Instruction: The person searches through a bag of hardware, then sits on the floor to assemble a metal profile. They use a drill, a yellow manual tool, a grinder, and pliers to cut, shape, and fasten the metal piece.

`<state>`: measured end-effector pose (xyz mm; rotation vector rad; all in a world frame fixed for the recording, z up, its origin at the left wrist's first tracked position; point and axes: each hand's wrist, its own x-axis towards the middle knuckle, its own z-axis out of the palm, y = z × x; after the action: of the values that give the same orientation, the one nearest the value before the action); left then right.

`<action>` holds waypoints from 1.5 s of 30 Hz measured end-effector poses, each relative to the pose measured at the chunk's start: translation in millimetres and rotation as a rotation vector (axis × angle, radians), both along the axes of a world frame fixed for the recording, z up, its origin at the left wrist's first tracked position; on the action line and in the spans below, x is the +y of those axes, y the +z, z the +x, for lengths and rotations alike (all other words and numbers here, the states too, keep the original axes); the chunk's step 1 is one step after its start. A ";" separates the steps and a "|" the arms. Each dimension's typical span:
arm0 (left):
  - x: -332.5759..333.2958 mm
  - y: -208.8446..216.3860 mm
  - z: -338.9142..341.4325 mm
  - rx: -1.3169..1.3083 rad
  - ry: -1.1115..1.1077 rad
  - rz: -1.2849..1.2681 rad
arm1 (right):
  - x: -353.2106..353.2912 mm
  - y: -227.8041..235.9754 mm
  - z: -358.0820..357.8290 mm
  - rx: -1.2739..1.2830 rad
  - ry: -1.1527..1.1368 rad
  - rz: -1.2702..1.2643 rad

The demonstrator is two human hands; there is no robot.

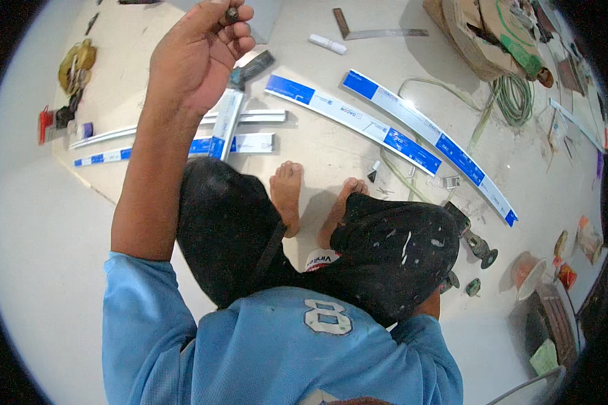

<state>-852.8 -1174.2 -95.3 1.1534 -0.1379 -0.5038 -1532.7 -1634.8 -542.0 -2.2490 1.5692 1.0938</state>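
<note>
One small dark piece (232, 13) sat at the upper edge of my head view, raised above the pale floor (385, 64). My left hand (201, 57) had it pinched between thumb and forefinger, with the other fingers loosely curled. My right hand was hidden behind the right thigh (392, 260), so I could not tell how far open it was or what it held.

Below the left hand I saw a grey-and-dark tool (255, 67) and a white-and-blue profile (225, 121) that crossed other strips. Two long blue-and-white strips (351, 117) lay side by side ahead of the bare feet (287, 192), looking bent through my wide lens. Farther ahead were a white tube (327, 44) and an L-shaped square (385, 33). To the right I had a coiled green cable (513, 100) near a cardboard box (463, 40), and a dark power tool (479, 248) beside the right knee.
</note>
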 end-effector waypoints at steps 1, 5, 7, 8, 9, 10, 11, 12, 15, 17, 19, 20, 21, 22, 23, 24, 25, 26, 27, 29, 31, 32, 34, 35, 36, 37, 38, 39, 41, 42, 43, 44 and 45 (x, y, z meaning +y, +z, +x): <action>9.7 5.5 -14.0 -0.014 0.009 0.025 | -2.2 -4.0 -0.9 -0.016 0.002 -0.004; 38.5 20.6 -69.6 -0.059 0.059 0.117 | -19.3 -6.8 -21.0 -0.117 0.063 -0.045; 58.3 24.1 -100.0 -0.017 0.187 0.210 | -23.9 -6.3 -13.0 -0.163 0.058 -0.059; 49.0 33.7 -111.3 -0.031 0.208 0.271 | 4.9 -2.3 -5.1 -0.208 -0.063 -0.065; 45.6 40.1 -125.2 -0.050 0.266 0.309 | 23.5 8.6 -0.7 -0.245 -0.151 -0.076; 51.6 40.7 -134.2 -0.034 0.266 0.272 | 33.3 19.9 4.6 -0.277 -0.199 -0.083; 59.8 36.7 -139.2 -0.014 0.263 0.228 | 42.9 29.7 5.7 -0.308 -0.237 -0.093; 69.0 32.2 -146.1 0.006 0.272 0.181 | 47.2 41.8 9.4 -0.332 -0.255 -0.106; 67.3 33.4 -178.2 0.071 0.259 0.163 | 65.5 61.2 18.4 -0.418 -0.292 -0.114; 43.9 32.6 -196.3 0.146 0.155 0.254 | 83.5 57.2 -0.8 -0.472 -0.360 -0.116; 22.7 19.5 -214.5 0.259 0.073 0.258 | 91.9 68.8 -3.2 -0.507 -0.379 -0.116; 12.4 15.1 -225.8 0.309 0.012 0.190 | 95.3 75.5 -3.1 -0.530 -0.385 -0.107; -1.3 12.3 -235.4 0.311 -0.047 0.159 | 97.0 83.3 -4.3 -0.561 -0.392 -0.108; -14.8 10.6 -243.3 0.315 -0.110 0.125 | 99.0 92.7 -6.5 -0.593 -0.400 -0.106; -26.2 13.2 -249.5 0.327 -0.181 0.083 | 101.9 103.6 -10.2 -0.635 -0.418 -0.104; -34.6 15.1 -255.0 0.341 -0.247 0.039 | 102.4 116.3 -11.9 -0.675 -0.431 -0.104; -41.1 12.1 -261.4 0.356 -0.254 -0.017 | 102.5 130.9 -14.1 -0.720 -0.448 -0.099; -48.7 10.8 -266.2 0.368 -0.268 -0.067 | 103.0 144.7 -14.4 -0.779 -0.474 -0.088; -57.2 9.0 -270.3 0.382 -0.287 -0.115 | 106.7 164.1 -8.6 -0.840 -0.497 -0.068; -74.2 8.5 -272.2 0.417 -0.327 -0.150 | 116.1 211.5 4.0 -0.967 -0.554 -0.032; -95.1 7.8 -271.0 0.381 -0.360 -0.145 | 122.8 272.8 23.8 -1.103 -0.584 0.030; -108.7 3.4 -271.8 0.397 -0.336 -0.159 | 123.8 314.6 34.9 -1.172 -0.564 0.076; -144.2 -2.2 -261.5 0.396 -0.295 -0.183 | 123.3 392.9 54.0 -1.324 -0.492 0.225; -163.7 -2.7 -255.8 0.367 -0.308 -0.195 | 120.5 426.6 55.3 -1.418 -0.433 0.364; -182.9 1.3 -251.9 0.369 -0.305 -0.218 | 126.1 455.9 74.9 -1.459 -0.269 0.349; -203.7 6.3 -251.9 0.379 -0.311 -0.246 | 133.3 485.7 91.4 -1.502 -0.115 0.316; -217.3 11.8 -252.5 0.391 -0.314 -0.275 | 142.6 498.6 104.4 -1.537 -0.050 0.270; -222.2 22.6 -252.4 0.412 -0.339 -0.336 | 155.8 514.2 128.8 -1.564 0.023 0.238; -231.2 46.0 -257.7 0.424 -0.367 -0.474 | 160.6 537.2 149.4 -1.460 0.171 0.130; -226.0 56.8 -252.9 0.428 -0.356 -0.534 | 157.6 540.2 159.2 -1.445 0.213 0.143; -220.3 68.4 -247.1 0.406 -0.362 -0.544 | 159.1 538.9 165.4 -1.453 0.232 0.134; -217.3 72.4 -241.7 0.365 -0.325 -0.531 | 160.9 539.9 172.1 -1.458 0.251 0.126; -208.1 68.6 -230.4 0.307 -0.253 -0.508 | 183.1 542.4 197.9 -1.637 0.181 0.149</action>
<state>-1083.2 -1382.3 -26.7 0.5553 -0.1364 -0.8103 -1334.8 -1451.7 0.5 -2.0061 0.4999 -0.6373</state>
